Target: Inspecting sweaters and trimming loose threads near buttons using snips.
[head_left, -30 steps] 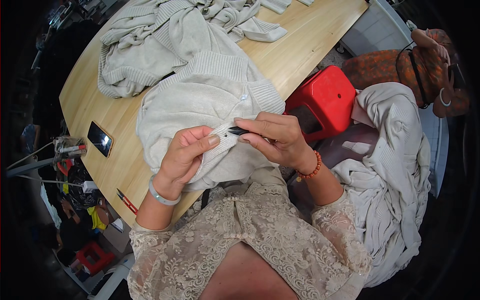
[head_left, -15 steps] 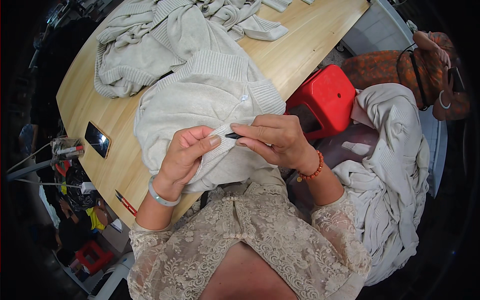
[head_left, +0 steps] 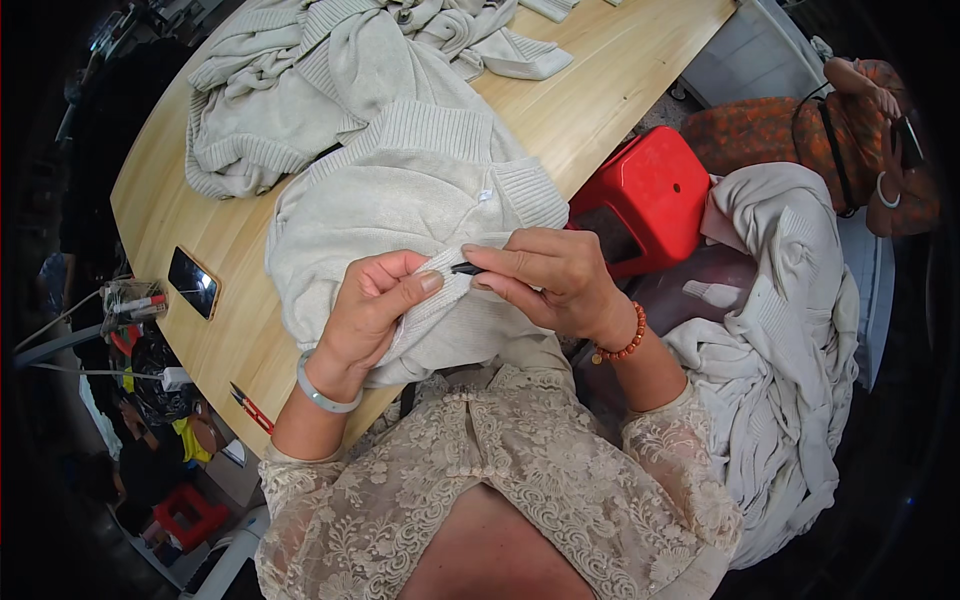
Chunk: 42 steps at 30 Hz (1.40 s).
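A light beige knitted sweater [head_left: 380, 215] lies bunched at the table's near edge and over my lap. My left hand [head_left: 368, 305] pinches a fold of its ribbed band between thumb and fingers. Just right of that, my right hand [head_left: 560, 275] grips a small black pointed tool [head_left: 466, 269] between thumb and forefinger. The tool's tip is at the ribbed knit, close to my left thumb. Its exact kind does not show, since my fingers cover most of it. Farther up the sweater is a small whitish tag [head_left: 486, 195].
More beige knitwear [head_left: 300, 90] is heaped at the far left of the wooden table [head_left: 590, 110]. A phone [head_left: 193, 282] and red-handled snips [head_left: 251, 407] lie at its left edge. To the right are a red stool [head_left: 655, 200], piled knits [head_left: 770, 380] and another person [head_left: 770, 150].
My hands, the tool and the sweater hold nearly the same position. The whole view has shifted very slightly. At the far right, the other person's hand has moved a little.
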{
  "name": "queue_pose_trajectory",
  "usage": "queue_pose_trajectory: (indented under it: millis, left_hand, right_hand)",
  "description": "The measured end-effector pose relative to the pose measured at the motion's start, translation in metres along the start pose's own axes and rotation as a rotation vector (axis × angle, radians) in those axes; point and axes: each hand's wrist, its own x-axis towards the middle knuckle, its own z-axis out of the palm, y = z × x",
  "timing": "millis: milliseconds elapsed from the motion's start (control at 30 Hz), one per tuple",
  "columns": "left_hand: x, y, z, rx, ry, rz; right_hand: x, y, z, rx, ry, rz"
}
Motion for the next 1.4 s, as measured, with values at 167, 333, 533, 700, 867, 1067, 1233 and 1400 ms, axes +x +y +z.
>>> queue_pose_trajectory:
  millis: [167,333,533,700,867,1067,1233,1400]
  left_hand:
    - [0.002,-0.002,0.0,-0.008,-0.007,-0.01]
    - [0.004,-0.002,0.001,-0.012,0.003,-0.014]
    - [0.006,-0.002,0.003,0.01,0.002,-0.02]
    - [0.006,-0.002,0.002,0.006,-0.002,-0.017]
    - [0.005,-0.002,0.0,0.0,-0.004,-0.021]
    - [0.005,-0.003,0.002,0.01,0.009,-0.014]
    - [0.005,-0.004,0.002,0.006,0.012,-0.014]
    - [0.006,-0.002,0.002,0.0,0.006,-0.019]
  right_hand:
    - [-0.004,0.005,0.0,-0.018,0.005,-0.061]
    - [-0.007,0.005,0.0,-0.014,0.041,0.003]
    - [-0.002,0.003,-0.003,-0.111,0.029,-0.072]
    - [-0.006,0.008,-0.003,0.029,0.06,0.003]
    - [-0.008,0.007,-0.002,0.031,0.051,0.032]
    - [-0.004,0.001,0.0,-0.141,0.048,-0.046]
    - [-0.008,0.006,0.0,-0.077,0.07,-0.008]
    - [-0.011,0.008,0.001,0.128,0.144,0.175]
